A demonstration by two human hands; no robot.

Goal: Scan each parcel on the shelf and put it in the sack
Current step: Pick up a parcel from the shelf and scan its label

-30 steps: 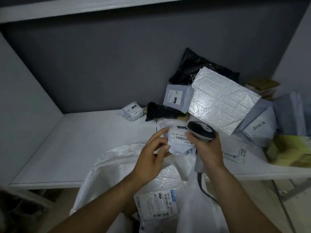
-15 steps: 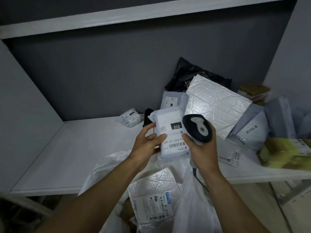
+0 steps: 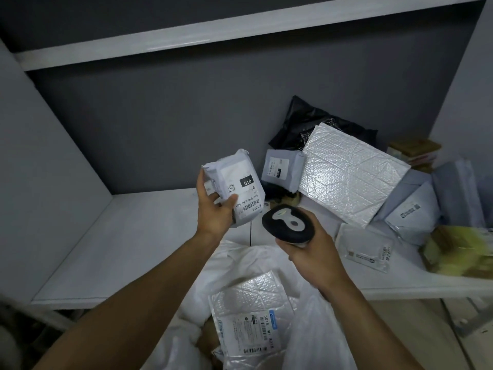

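Observation:
My left hand grips a small white parcel above the shelf, label with a barcode and "010" facing me. My right hand holds a black and white barcode scanner just right of and below the parcel, a short gap between them. The white sack stands open below the shelf edge under both hands. A silver bubble mailer with a label lies inside the sack.
The white shelf carries a pile at the right: a large silver bubble mailer, a black bag, grey parcels, a flat clear packet and a yellowish box. The upper shelf board runs overhead.
My left hand has lifted the white parcel up and to the left, away from the scanner. The scanner hand has dropped slightly. The view has tilted down, showing more of the sack.

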